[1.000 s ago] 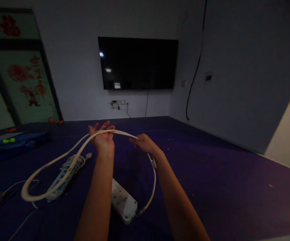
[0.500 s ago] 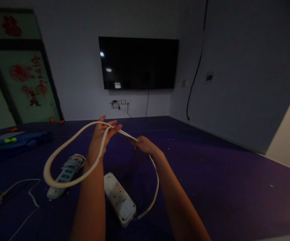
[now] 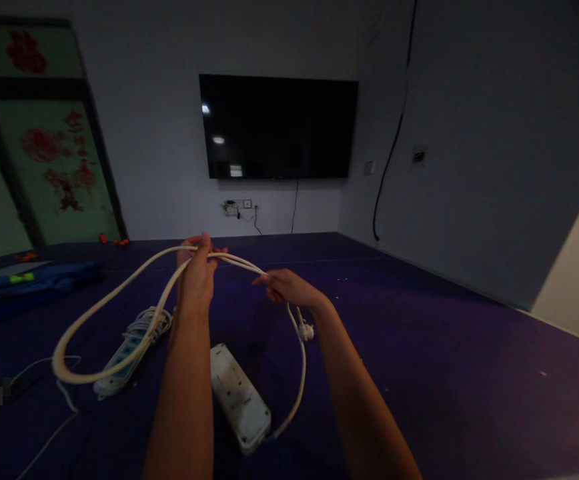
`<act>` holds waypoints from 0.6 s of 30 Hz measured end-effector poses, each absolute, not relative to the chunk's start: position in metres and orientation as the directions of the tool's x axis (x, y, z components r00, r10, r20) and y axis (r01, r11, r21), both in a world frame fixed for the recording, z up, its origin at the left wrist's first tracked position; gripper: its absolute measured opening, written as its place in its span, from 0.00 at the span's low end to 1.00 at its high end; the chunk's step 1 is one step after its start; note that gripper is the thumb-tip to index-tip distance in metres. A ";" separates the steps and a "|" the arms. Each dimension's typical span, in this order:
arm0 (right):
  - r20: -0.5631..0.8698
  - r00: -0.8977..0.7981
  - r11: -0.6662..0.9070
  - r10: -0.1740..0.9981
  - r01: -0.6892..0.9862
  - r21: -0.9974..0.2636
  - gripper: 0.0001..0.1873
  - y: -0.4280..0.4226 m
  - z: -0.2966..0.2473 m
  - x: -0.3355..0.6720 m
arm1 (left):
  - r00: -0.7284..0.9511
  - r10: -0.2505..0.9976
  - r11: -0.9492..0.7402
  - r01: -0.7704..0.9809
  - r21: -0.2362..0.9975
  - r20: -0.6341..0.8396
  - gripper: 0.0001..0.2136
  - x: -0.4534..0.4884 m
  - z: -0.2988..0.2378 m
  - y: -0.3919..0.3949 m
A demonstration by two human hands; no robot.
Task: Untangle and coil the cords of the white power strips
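A white power cord runs doubled between my hands, its loop hanging out to the left. My left hand is closed around both strands. My right hand pinches the cord further along to the right. Below it dangle the plug and the strand that curves down to a white power strip, which lies between my forearms. Left of my left forearm, partly behind the loop, rests a second power strip with blue sockets and its cord wound round one end.
A thin white cable lies at the lower left of the purple surface. Folded blue cloth and small orange objects are farther back. A television hangs on the far wall; a black cable hangs at the right.
My left hand has closed round the cord, and the loop has swung left and lower. The plug now shows below my right hand. The white power strip has stayed in place.
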State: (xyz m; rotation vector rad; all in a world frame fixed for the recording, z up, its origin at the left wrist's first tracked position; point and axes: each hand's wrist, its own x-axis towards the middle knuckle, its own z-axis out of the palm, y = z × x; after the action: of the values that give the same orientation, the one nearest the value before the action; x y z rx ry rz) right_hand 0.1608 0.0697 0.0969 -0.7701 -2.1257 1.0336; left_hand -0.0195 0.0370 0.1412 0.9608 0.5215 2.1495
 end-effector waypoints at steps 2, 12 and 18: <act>0.266 -0.622 0.487 0.737 0.216 -0.846 0.20 0.070 0.097 0.156 | -0.467 0.726 -0.687 -0.508 0.519 0.505 0.22 -0.018 0.143 0.036; 0.388 -0.647 0.548 0.657 0.056 -0.835 0.18 0.058 0.101 0.132 | -0.603 0.448 -0.872 -0.459 0.173 0.660 0.18 -0.024 0.152 0.024; 0.433 -0.609 0.580 0.664 0.055 -0.812 0.19 0.051 0.108 0.139 | -0.467 0.609 -0.788 -0.449 0.421 0.641 0.09 -0.041 0.150 0.022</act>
State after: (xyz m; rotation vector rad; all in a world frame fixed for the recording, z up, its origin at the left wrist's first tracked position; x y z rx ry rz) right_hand 0.1393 0.0513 0.1077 -0.5716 -2.0493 1.0196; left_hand -0.0413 0.0220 0.1501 1.0879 0.2561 2.2471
